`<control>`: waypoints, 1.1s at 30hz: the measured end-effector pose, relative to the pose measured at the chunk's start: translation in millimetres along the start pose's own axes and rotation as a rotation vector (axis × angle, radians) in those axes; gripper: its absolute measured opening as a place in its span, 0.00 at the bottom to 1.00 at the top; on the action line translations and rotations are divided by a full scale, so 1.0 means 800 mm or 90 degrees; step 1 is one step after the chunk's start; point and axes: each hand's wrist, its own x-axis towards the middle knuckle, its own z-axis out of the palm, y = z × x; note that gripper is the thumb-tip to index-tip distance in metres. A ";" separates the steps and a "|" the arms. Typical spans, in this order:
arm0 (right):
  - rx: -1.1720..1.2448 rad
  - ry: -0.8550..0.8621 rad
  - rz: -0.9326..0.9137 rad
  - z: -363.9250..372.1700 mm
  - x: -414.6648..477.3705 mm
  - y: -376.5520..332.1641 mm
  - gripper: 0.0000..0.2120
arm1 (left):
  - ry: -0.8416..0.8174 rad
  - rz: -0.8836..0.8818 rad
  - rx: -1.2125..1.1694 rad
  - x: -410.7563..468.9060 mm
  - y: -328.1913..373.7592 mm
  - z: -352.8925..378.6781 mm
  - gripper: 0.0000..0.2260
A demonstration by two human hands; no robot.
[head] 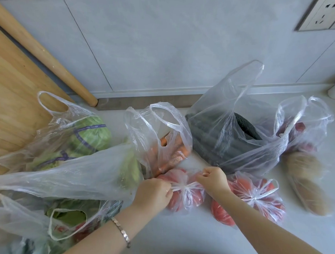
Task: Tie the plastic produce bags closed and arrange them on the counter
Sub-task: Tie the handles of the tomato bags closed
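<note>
Pinching one handle each, left hand (154, 194) and right hand (213, 179) hold the tomato bag (185, 197) with its handles taut across a knot, on the counter (167, 238), front middle. Just right lies a tied bag (256, 198) of tomatoes. Behind stand the open carrot bag (163, 142), cucumber bag (230, 135) and cabbage bag (77, 138).

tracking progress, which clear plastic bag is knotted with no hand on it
The clear plastic bag of red tomatoes right of the right hand; others gape open or are held.
</note>
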 end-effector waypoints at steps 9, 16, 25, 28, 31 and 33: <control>0.442 -0.324 0.113 -0.039 -0.039 -0.042 0.15 | -0.197 -0.493 -1.100 0.037 0.020 -0.067 0.15; 0.268 -0.419 0.011 -0.042 -0.061 -0.063 0.07 | -0.260 -0.221 -0.714 0.024 0.046 -0.045 0.23; 0.303 -0.282 0.228 -0.044 -0.021 -0.018 0.15 | -0.158 -0.239 -0.545 0.018 0.019 -0.042 0.17; 0.322 -0.256 0.322 -0.037 -0.002 0.009 0.14 | -0.259 -0.277 -0.490 0.019 0.014 -0.046 0.26; 0.221 -0.189 0.290 -0.018 0.007 0.009 0.16 | -0.219 -0.071 -0.119 0.022 0.018 -0.045 0.24; 0.172 -0.126 0.223 -0.014 0.018 0.000 0.20 | -0.144 0.087 -0.104 0.025 0.015 -0.039 0.20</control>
